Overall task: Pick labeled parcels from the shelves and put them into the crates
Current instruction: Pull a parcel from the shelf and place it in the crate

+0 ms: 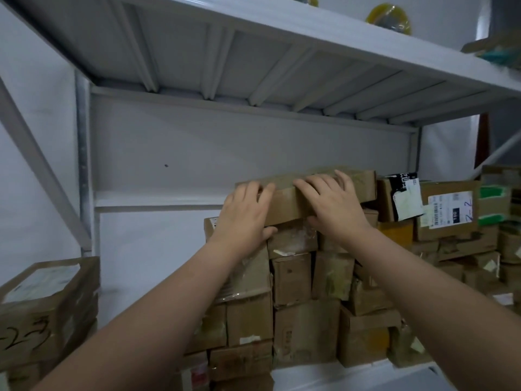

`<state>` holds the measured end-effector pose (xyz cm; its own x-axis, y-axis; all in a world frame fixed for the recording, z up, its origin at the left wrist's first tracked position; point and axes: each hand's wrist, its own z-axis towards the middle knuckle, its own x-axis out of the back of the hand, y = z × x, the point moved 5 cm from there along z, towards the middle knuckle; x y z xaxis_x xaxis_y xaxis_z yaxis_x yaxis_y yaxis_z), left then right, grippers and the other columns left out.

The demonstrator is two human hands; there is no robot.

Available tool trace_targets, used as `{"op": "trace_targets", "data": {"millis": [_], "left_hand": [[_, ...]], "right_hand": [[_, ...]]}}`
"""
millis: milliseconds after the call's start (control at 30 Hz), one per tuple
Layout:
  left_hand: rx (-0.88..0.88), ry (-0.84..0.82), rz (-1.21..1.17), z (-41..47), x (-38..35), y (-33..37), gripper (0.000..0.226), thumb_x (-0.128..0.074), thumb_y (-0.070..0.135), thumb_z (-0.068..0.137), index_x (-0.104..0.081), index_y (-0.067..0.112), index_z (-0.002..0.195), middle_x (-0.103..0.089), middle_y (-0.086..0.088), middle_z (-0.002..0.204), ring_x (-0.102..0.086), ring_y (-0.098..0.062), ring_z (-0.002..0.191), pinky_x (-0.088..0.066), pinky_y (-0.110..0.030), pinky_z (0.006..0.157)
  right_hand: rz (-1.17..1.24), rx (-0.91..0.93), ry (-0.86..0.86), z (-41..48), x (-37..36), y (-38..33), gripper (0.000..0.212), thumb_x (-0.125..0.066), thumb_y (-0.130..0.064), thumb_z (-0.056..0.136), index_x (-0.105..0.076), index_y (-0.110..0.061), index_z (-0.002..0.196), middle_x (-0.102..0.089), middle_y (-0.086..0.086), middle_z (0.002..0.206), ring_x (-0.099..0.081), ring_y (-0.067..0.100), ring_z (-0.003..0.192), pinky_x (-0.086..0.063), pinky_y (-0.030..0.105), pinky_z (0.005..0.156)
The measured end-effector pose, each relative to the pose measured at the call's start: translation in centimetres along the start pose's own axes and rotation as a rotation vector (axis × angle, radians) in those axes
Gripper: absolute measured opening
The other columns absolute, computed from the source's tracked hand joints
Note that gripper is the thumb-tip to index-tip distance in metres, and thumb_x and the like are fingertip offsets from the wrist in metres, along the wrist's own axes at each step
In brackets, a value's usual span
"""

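So, left hand (242,218) grips the long, flat brown cardboard parcel (286,203) on top of the box stack (293,277), fingers curled over its top edge, thumb underneath. Right hand (335,210) grips it the same way. Top face is hidden past the fingertips, and everything's blurry.

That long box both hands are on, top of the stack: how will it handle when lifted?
Likely stiff: the box keeps straight edges under the left hand and right hand. Probably light, being a shallow cardboard carton. Its face seems taped and glossy, so it may slip, and dragging it could disturb the stack below.
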<state>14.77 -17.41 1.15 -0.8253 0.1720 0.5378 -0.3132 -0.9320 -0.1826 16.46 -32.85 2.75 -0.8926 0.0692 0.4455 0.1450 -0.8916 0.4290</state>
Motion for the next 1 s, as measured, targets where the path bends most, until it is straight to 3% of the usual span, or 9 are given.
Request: {"op": "trace_targets", "data": {"millis": [167, 267, 433, 600, 633, 767, 833, 900, 1000], "left_hand": [[-0.029, 0.18, 0.057, -0.8, 2.1, 0.5, 0.087, -0.086, 0.029, 0.057, -0.042, 0.013, 0.13, -0.053, -0.015, 0.121, -0.05, -0.034, 0.11, -0.047, -0.044, 0.086], [-0.091, 0.29, 0.038, -1.9, 4.4, 0.4, 0.086, -0.085, 0.025, 0.058, -0.043, 0.013, 0.132, -0.053, -0.016, 0.123, -0.042, -0.031, 0.113, -0.046, -0.046, 0.089], [-0.113, 0.334, -0.069, -4.8, 7.4, -1.4, 0.08, -0.079, 0.01, 0.068, -0.038, 0.015, 0.136, -0.038, -0.013, 0.132, -0.038, -0.034, 0.124, -0.04, -0.048, 0.101], [-0.036, 0.428, -0.158, -7.6, 10.5, -2.8, 0.081, -0.075, 0.0, 0.071, -0.036, 0.024, 0.137, -0.02, -0.007, 0.141, -0.021, -0.031, 0.134, -0.033, -0.042, 0.102], [-0.008, 0.448, -0.202, -8.1, 11.2, -3.0, 0.083, -0.075, 0.001, 0.072, -0.032, 0.027, 0.139, -0.016, -0.006, 0.146, -0.019, -0.027, 0.136, -0.033, -0.04, 0.103], [0.132, 0.527, -0.657, -10.1, 14.6, -4.4, 0.088, -0.07, 0.026, 0.081, -0.011, 0.033, 0.145, -0.003, 0.005, 0.152, -0.013, -0.007, 0.141, -0.021, -0.005, 0.107], [0.221, 0.503, -0.852, -11.5, 15.3, -5.2, 0.092, -0.065, 0.038, 0.082, -0.004, 0.03, 0.149, -0.006, 0.021, 0.148, -0.019, -0.008, 0.142, -0.021, -0.014, 0.111], [0.325, 0.37, -0.931, -12.8, 14.9, -5.7, 0.094, -0.061, 0.049, 0.08, -0.002, 0.03, 0.15, -0.012, 0.02, 0.149, -0.021, -0.007, 0.141, -0.022, -0.024, 0.112], [0.461, 0.099, -0.938, -15.2, 13.0, -6.0, 0.095, -0.058, 0.057, 0.077, -0.003, 0.034, 0.151, -0.014, 0.009, 0.155, -0.02, -0.012, 0.141, -0.024, -0.031, 0.111]], "right_hand": [[0.081, -0.035, 0.287, -1.0, 2.1, 0.3, 0.072, -0.075, -0.016, 0.064, -0.051, -0.018, 0.132, -0.057, 0.011, 0.128, -0.051, 0.03, 0.121, -0.022, 0.047, 0.104], [0.127, -0.024, 0.381, -2.2, 3.7, 0.2, 0.072, -0.072, -0.02, 0.07, -0.046, -0.018, 0.137, -0.055, 0.012, 0.132, -0.045, 0.028, 0.124, -0.021, 0.046, 0.107], [0.163, -0.056, 0.417, -4.1, 6.2, 0.4, 0.078, -0.074, -0.017, 0.069, -0.039, -0.014, 0.138, -0.053, 0.014, 0.132, -0.042, 0.029, 0.125, -0.018, 0.045, 0.111], [0.184, -0.124, 0.435, -5.6, 9.0, -1.0, 0.078, -0.077, -0.02, 0.068, -0.041, -0.017, 0.137, -0.054, 0.015, 0.127, -0.043, 0.027, 0.119, -0.022, 0.044, 0.106], [0.199, -0.129, 0.44, -5.9, 9.6, -1.6, 0.078, -0.076, -0.023, 0.07, -0.04, -0.017, 0.139, -0.054, 0.014, 0.126, -0.042, 0.026, 0.118, -0.023, 0.043, 0.104], [0.358, -0.175, 0.426, -6.8, 12.4, -4.7, 0.076, -0.059, -0.043, 0.078, -0.033, -0.015, 0.144, -0.055, 0.014, 0.123, -0.042, 0.022, 0.112, -0.029, 0.041, 0.096], [0.413, -0.174, 0.423, -7.4, 13.9, -6.6, 0.074, -0.052, -0.048, 0.081, -0.031, -0.014, 0.145, -0.056, 0.016, 0.121, -0.043, 0.022, 0.109, -0.035, 0.041, 0.089], [0.531, -0.204, 0.395, -8.1, 15.0, -8.4, 0.072, -0.051, -0.05, 0.085, -0.031, -0.019, 0.147, -0.053, 0.012, 0.123, -0.045, 0.017, 0.108, -0.038, 0.038, 0.087], [0.872, -0.323, 0.29, -9.2, 16.1, -10.7, 0.061, -0.054, -0.049, 0.09, -0.029, -0.037, 0.144, -0.044, -0.008, 0.125, -0.039, -0.013, 0.106, -0.036, 0.011, 0.089]]}}
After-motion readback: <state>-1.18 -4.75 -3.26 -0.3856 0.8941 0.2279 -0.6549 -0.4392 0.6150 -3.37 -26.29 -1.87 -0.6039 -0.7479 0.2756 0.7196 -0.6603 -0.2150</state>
